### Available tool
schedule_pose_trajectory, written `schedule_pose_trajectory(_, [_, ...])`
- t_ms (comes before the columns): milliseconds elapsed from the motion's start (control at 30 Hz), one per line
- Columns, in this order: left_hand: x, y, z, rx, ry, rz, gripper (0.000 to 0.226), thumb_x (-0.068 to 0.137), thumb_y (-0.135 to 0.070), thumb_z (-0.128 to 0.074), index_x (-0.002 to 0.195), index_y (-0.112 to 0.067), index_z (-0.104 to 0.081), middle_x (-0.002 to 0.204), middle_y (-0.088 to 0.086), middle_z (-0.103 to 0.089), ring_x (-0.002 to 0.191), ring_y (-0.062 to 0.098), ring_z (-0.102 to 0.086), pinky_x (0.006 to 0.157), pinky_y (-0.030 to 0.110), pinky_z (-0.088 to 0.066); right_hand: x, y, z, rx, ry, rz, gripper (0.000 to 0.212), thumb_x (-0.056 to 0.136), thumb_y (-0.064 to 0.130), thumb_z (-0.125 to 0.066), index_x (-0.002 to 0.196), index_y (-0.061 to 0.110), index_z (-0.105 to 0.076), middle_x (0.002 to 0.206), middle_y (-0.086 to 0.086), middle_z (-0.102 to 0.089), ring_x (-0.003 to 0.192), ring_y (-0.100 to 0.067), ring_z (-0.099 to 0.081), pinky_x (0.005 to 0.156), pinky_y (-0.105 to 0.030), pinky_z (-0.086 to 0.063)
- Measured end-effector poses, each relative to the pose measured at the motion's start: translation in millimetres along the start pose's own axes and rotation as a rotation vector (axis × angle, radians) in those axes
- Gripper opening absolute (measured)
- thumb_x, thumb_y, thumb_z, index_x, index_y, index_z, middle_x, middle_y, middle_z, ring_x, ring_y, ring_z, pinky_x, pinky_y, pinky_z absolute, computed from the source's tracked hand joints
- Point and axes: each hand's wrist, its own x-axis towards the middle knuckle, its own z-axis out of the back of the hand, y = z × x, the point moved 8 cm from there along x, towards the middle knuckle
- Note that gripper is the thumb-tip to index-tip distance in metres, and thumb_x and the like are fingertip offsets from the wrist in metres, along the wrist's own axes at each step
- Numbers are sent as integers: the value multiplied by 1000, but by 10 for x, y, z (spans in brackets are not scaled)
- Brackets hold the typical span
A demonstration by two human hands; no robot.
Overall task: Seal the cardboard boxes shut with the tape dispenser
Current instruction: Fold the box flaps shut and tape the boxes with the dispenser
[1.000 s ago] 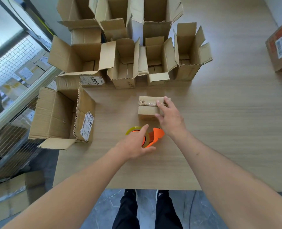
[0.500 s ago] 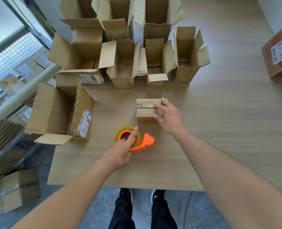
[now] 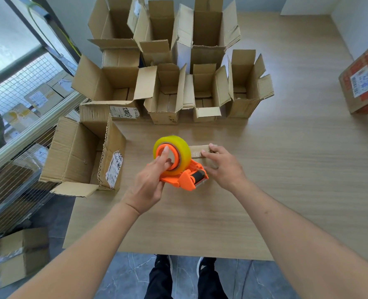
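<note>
An orange tape dispenser (image 3: pixel 184 179) with a yellowish roll of clear tape (image 3: pixel 172 154) is lifted above the wooden table (image 3: pixel 297 169). My left hand (image 3: pixel 148 182) grips it from the left, one finger lying across the roll's orange hub. A small closed cardboard box (image 3: pixel 197 151) lies just behind the dispenser, mostly hidden by it. My right hand (image 3: pixel 224 167) rests on that box, fingers curled over its top and near side.
Several open empty boxes (image 3: pixel 168 93) stand in rows at the table's back. A larger open box (image 3: pixel 81 154) lies on its side at the left edge. A taped parcel (image 3: pixel 364 80) sits far right. Left of the table is a wire cage with boxes.
My left hand has lifted the tape dispenser off the table and brought it up toward the small box. My right hand has stayed on the box.
</note>
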Motion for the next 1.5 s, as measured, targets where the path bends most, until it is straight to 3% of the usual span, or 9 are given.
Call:
schedule_pose_trajectory(133, [245,-31,23,52,18,-26,100,78,13,-66,161,-13,-16,135,4,-64,130,35,-55,108,46,-45,-68,-28,-24,72,20,83,47,89,18,-77,133,30,-68,154,8,-46,138,-7,-46,109,-24,-41])
schedule_pose_trajectory(367, [349,44,-39,69,32,-14,101,81,11,-69,162,-15,-14,121,3,-69,114,30,-60,107,31,-39,-90,-142,-3,309,107,14,40,100,6,-55,133,27,-65,155,13,-45,144,-7,-39,119,-29,-33])
schedule_pose_trajectory(467, [390,35,-43,81,60,-11,99,84,9,-68,162,-16,-13,121,4,-69,112,29,-59,105,22,-34,-161,-96,45,513,205,-58,33,103,22,-46,126,40,-61,155,17,-43,142,-7,-41,115,-28,-32])
schedule_pose_trajectory(600, [478,49,-70,106,141,13,102,88,3,-65,162,-30,-3,130,3,-66,125,33,-56,102,38,-45,-248,96,173,625,279,-27,29,98,45,-58,126,40,-61,147,8,-51,133,6,-45,105,-21,-36])
schedule_pose_trajectory(800, [549,0,-99,166,205,17,103,90,-1,-65,161,-36,0,121,4,-68,117,36,-58,103,37,-43,-127,51,189,483,136,-6,18,99,44,-60,97,26,-61,128,-9,-62,130,-30,-51,106,-51,-43])
schedule_pose_trajectory(933, [585,-155,-118,192,328,-73,102,87,-4,-61,161,-38,1,102,1,-62,90,28,-52,92,35,-41,-38,-79,88,504,68,-78,20,101,28,-60,82,25,-56,136,5,-65,136,-4,-51,113,-41,-41])
schedule_pose_trajectory(1133, [585,-283,-49,308,391,-232,60,105,-40,-36,159,-47,-10,82,1,-48,69,22,-41,65,39,-41,9,-129,43,413,49,-121,21,100,15,-57,80,15,-51,145,10,-58,139,-8,-49,113,-32,-38])
schedule_pose_trajectory(1333, [675,-308,-32,397,410,-249,54,106,-55,-27,156,-55,-7,78,-2,-50,64,22,-45,56,37,-42,69,-79,48,335,-3,-118,57,98,15,-55,69,64,-50,131,8,-68,127,-18,-59,103,-40,-48])
schedule_pose_trajectory(1500, [670,-331,-56,420,399,-252,53,105,-54,-31,155,-55,-14,78,-4,-48,64,21,-44,54,35,-40,45,-119,34,338,-15,-147,43,99,15,-55,89,56,-62,114,9,-71,110,-19,-63,93,-36,-51])
